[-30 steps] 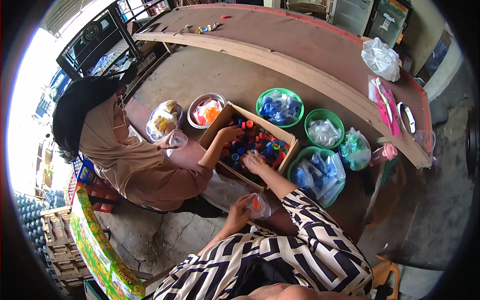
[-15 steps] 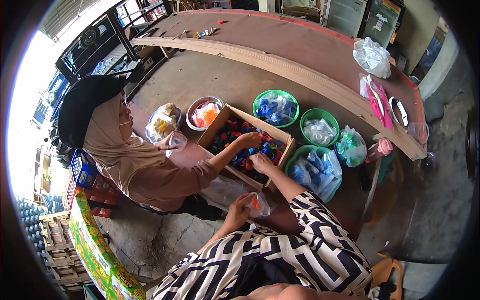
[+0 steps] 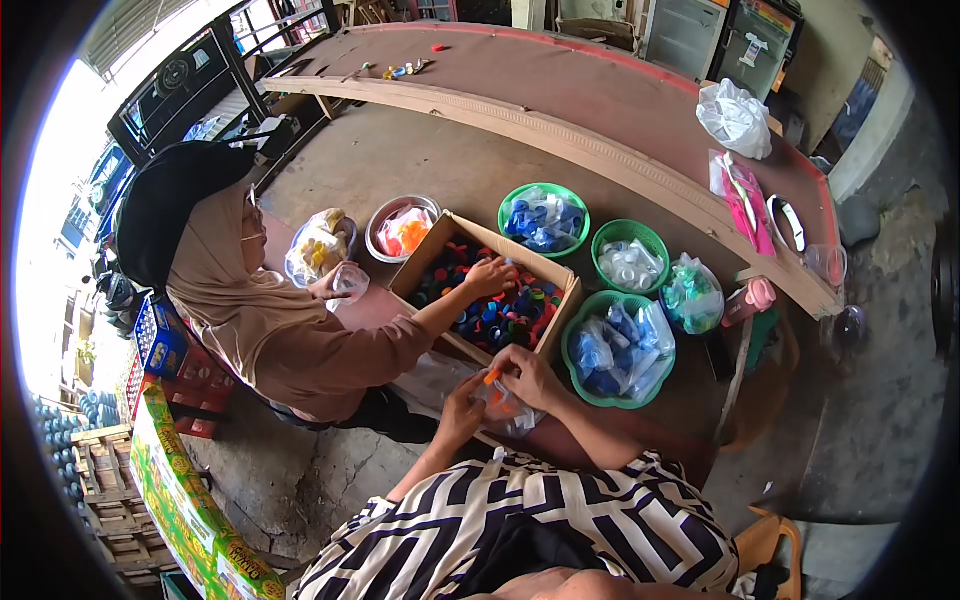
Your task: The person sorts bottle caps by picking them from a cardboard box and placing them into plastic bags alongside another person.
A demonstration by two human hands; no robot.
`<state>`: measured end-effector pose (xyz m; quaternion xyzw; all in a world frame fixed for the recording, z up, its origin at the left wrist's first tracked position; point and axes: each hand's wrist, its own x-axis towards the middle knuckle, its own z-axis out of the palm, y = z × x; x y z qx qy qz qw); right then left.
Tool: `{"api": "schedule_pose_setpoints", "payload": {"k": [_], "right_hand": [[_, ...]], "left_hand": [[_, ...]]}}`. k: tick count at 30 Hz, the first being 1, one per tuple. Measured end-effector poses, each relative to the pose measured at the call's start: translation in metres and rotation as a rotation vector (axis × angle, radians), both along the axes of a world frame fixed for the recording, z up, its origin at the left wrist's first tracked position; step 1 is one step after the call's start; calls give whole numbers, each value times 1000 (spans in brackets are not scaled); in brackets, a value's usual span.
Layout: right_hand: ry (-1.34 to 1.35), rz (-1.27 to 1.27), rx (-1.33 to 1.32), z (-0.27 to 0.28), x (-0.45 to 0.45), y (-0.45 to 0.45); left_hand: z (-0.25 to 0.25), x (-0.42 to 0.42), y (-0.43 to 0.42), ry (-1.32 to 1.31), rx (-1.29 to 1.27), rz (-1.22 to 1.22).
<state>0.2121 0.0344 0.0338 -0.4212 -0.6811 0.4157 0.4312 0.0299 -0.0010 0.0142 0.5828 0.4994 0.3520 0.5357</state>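
My left hand [image 3: 461,412] is closed on the rim of a clear plastic bag [image 3: 516,422] with orange caps inside. At the bag's mouth, my right hand [image 3: 530,378] pinches an orange bottle cap [image 3: 492,376]. Just beyond my hands stands a cardboard box [image 3: 563,312] holding many mixed caps [image 3: 490,318] in red, blue, green and black. A co-worker's hand [image 3: 490,277] reaches into those caps from the left. Their other hand holds a clear plastic cup [image 3: 350,282].
Around the box sit a green basket of blue bagged caps [image 3: 545,220], one of white caps [image 3: 630,265], one of light-blue bags [image 3: 622,350] and a bowl of orange caps [image 3: 405,232]. A wooden beam [image 3: 560,132] runs behind. The co-worker [image 3: 300,345] is close on my left.
My right hand has moved from the box back to the plastic bag, bringing an orange cap. The co-worker's hand has shifted slightly left over the caps, its fingers spreading.
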Motion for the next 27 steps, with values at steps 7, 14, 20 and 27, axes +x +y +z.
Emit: {"api": "schedule_pose_setpoints", "payload": {"k": [7, 14, 20, 27], "right_hand": [[-197, 92, 194, -3, 6, -12], [-115, -1, 53, 7, 22, 24], [-171, -189, -8, -31, 36, 90], [-193, -192, 240, -35, -6, 180]], "left_hand": [[5, 3, 3, 5, -2, -13], [12, 2, -1, 44, 24, 47], [18, 11, -16, 139, 68, -48], [9, 8, -18, 131, -2, 12]]}}
